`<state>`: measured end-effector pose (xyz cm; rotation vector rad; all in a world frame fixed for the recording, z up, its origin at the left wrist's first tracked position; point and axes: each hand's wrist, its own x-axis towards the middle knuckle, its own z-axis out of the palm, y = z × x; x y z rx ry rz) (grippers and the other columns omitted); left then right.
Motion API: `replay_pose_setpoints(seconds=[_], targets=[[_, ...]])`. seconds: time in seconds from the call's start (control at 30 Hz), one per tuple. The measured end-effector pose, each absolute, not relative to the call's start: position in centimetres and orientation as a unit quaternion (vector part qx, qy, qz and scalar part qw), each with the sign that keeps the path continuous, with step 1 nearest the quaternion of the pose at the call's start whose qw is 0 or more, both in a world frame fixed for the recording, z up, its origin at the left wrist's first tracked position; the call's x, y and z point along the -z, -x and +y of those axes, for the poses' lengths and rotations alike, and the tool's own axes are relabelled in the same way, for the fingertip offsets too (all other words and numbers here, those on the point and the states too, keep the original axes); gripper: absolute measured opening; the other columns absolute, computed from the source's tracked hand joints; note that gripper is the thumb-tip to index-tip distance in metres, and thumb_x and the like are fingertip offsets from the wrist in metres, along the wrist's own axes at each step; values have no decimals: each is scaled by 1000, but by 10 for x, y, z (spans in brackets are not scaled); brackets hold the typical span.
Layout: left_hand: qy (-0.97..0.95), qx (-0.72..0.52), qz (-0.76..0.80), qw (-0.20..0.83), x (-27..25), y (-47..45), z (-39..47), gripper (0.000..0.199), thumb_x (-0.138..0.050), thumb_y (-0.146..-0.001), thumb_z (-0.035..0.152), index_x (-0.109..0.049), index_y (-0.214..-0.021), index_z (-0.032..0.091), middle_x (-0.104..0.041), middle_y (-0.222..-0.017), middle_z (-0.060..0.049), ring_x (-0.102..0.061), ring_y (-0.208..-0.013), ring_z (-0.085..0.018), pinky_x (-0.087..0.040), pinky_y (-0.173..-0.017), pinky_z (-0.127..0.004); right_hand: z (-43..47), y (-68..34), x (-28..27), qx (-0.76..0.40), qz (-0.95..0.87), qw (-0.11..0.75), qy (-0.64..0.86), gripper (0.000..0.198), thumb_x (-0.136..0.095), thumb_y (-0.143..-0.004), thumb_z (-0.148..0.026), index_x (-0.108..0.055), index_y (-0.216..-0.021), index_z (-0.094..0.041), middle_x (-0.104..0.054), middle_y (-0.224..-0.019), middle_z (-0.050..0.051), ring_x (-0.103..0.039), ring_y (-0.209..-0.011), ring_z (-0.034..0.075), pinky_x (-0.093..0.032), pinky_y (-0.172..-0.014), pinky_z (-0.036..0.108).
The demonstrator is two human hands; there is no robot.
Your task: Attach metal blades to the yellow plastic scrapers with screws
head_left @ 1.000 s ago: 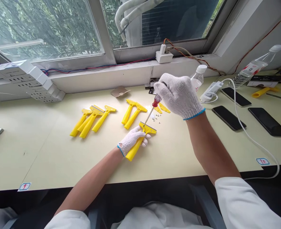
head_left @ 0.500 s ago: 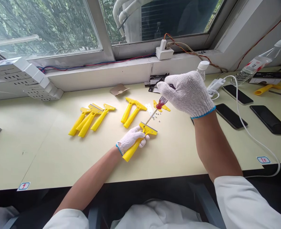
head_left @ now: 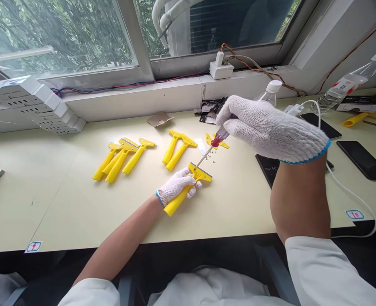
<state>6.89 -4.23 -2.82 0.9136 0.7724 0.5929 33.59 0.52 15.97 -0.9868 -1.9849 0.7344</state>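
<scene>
My left hand [head_left: 179, 185], in a white knit glove, is closed around the neck of a yellow scraper [head_left: 178, 202] just above the table. My right hand [head_left: 258, 127], gloved too, grips the clear and red handle of a screwdriver [head_left: 217, 138]. The screwdriver slants down to the left, and its tip meets the scraper's head near a screw hole. Behind the head lie several small screws [head_left: 209, 155], a thin white plate [head_left: 201, 146] and small yellow pieces [head_left: 223, 143]. Two more yellow scrapers [head_left: 179, 155] rest just beyond my left hand.
Several yellow scrapers [head_left: 120, 159] lie in a group to the left. A brown cardboard piece [head_left: 160, 119] is near the wall. On the right are phones [head_left: 364, 160], a white cable [head_left: 353, 189] and plastic bottles [head_left: 343, 87]. White stacked boxes [head_left: 38, 104] stand at far left.
My right hand has rolled over, its wrist swinging to the right, and now covers part of the phones. The screwdriver tip stays on the scraper. My left hand has barely moved.
</scene>
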Motion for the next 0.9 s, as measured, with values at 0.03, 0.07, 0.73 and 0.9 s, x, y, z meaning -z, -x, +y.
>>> replay_pose_setpoints(seconds=[0.03, 0.07, 0.73, 0.9], targets=[[-421, -276, 359, 786, 28, -69, -43, 46, -81, -90, 34, -65, -131, 20, -75, -103, -6, -59, -58, -11, -47, -55, -26, 5, -337, -161, -289, -795, 374, 382, 10, -83, -92, -20, -75, -88, -25, -72, -84, 4, -70, -79, 22, -59, -76, 37], [-420, -276, 361, 786, 28, -69, -43, 48, -81, -90, 33, -65, -132, 20, -76, -103, -7, -60, -59, -11, -47, -55, -26, 5, -338, -164, -295, -797, 374, 371, 13, -84, -90, -18, -74, -84, -24, -72, -87, 5, -70, -81, 22, -61, -78, 38], [-416, -286, 390, 770, 25, -69, -44, 43, -80, -91, 30, -64, -129, 18, -76, -107, -9, -62, -60, -11, -50, -56, -26, -1, -344, -167, -160, -864, 271, 394, 17, -62, -108, -33, -75, -114, -23, -76, -117, 12, -74, -103, 29, -60, -94, 47], [-419, -290, 381, 772, 24, -70, -45, 52, -77, -89, 28, -62, -138, 18, -77, -106, -8, -60, -58, -11, -48, -54, -26, -6, -347, -175, -259, -840, 285, 381, 22, -66, -103, -38, -81, -111, -24, -77, -113, 10, -76, -107, 30, -65, -100, 48]])
